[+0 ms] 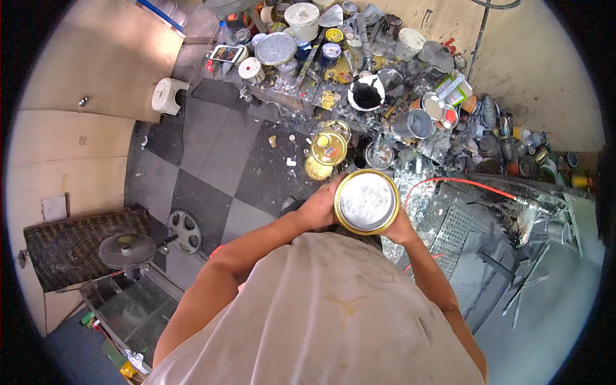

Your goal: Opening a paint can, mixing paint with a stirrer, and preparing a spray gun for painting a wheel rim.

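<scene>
Gold-rimmed tin (366, 201) held just beyond the shirt front. Left hand (319, 206) at its nine o'clock, right hand (402, 228) at four, both part-curled, gripping it between them; most fingertips hidden. Around the tin: round gold lid (328, 148) at eleven, black-filled white tub (374, 80) at twelve, red hose (476, 182) toward three.

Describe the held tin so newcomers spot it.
Start at the pale shirt, bottom centre. Just above it, the left hand and right hand hold a round tin. Unlike the mostly gold lids nearby, its face is whitish-grey within a gold rim.
</scene>
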A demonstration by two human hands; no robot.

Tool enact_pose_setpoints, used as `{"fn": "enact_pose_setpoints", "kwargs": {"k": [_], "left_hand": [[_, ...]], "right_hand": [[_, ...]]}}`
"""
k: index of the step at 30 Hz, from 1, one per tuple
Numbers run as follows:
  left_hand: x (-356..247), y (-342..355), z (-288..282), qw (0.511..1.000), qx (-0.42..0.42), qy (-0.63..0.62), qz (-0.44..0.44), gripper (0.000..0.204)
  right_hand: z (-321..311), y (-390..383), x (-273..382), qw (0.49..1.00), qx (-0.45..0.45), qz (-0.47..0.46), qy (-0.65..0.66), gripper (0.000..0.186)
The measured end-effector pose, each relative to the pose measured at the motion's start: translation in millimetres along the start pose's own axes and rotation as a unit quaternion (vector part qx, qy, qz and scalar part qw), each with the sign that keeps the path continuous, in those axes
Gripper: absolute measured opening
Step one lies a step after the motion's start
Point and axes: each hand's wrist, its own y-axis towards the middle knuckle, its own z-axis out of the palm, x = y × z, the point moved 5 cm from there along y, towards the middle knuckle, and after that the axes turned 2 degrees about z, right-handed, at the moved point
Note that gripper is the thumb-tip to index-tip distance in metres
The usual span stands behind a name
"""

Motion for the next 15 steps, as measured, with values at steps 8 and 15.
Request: {"fn": "enact_pose_setpoints", "kwargs": {"k": [8, 15], "left_hand": [[70, -91, -17, 0.996, 0.033, 0.079, -0.019, 0.100], [103, -190, -39, 0.999, -0.008, 0.025, 0.020, 0.094]], "right_hand": [[116, -19, 10, 1.000, -0.026, -0.014, 0.000, 0.092], [221, -27, -1, 0.993, 0.029, 0.089, -0.073, 0.089]]}}
